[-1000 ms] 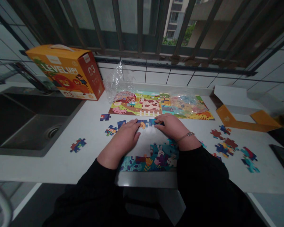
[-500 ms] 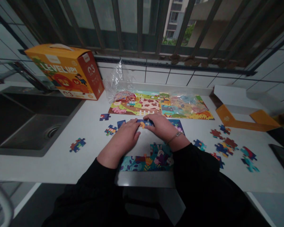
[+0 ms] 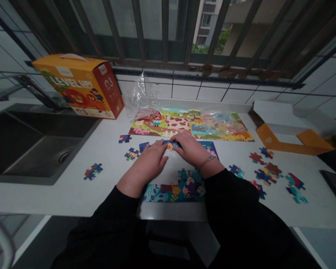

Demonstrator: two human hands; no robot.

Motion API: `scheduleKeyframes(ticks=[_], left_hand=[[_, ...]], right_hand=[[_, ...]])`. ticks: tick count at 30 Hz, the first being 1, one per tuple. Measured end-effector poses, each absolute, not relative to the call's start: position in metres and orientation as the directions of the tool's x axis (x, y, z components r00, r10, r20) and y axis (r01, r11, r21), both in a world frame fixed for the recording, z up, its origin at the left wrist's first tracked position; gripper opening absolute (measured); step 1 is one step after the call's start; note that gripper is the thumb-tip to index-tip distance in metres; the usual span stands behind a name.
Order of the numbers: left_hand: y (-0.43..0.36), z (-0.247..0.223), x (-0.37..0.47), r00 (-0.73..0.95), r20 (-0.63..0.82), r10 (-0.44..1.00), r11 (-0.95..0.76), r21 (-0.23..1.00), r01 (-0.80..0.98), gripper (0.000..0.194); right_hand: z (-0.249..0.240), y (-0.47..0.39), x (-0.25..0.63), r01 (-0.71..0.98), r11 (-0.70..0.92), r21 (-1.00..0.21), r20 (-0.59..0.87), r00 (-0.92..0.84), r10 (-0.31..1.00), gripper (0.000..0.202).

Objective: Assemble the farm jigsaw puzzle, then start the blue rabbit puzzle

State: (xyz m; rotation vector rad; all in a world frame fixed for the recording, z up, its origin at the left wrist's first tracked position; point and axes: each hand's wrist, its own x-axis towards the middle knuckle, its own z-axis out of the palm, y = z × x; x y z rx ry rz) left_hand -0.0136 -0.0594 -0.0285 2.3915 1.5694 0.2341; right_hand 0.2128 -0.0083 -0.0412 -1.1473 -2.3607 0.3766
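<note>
My left hand (image 3: 150, 161) lies over the left part of the puzzle's top row, its fingers flat on the pieces. My right hand (image 3: 189, 149), with a bracelet at the wrist, has its thumb and fingers at a blue piece with a yellow shape (image 3: 170, 146), curled round its right side. Joined pieces with a rabbit and flowers (image 3: 175, 192) form the puzzle's bottom part. More of the top row (image 3: 211, 147) shows beyond my right hand. Loose pieces (image 3: 131, 153) lie left of my left hand.
Several loose pieces (image 3: 266, 175) are spread on the counter (image 3: 58, 200) at the right. Behind the hands lie two picture sheets (image 3: 162, 123) with clear plastic on top. An orange box (image 3: 81, 89) stands beside the sink (image 3: 30, 157); an open box lid (image 3: 291, 138) is at the right.
The camera view has shifted very slightly. My right fingers and the blue and yellow piece have moved a little; both hands otherwise stay in place.
</note>
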Motion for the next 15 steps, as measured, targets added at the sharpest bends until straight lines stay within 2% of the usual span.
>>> scheduleKeyframes(ticks=[10, 15], left_hand=[[-0.059, -0.031, -0.009, 0.422, -0.007, 0.906, -0.402, 0.294, 0.867, 0.059], [-0.059, -0.03, -0.009, 0.43, -0.027, 0.902, -0.406, 0.283, 0.869, 0.06]], right_hand=[[-0.037, -0.005, 0.216, 0.704, 0.566, -0.429, 0.271, -0.498, 0.824, 0.002], [-0.03, -0.012, 0.212, 0.742, 0.591, -0.316, 0.217, -0.55, 0.806, 0.011]])
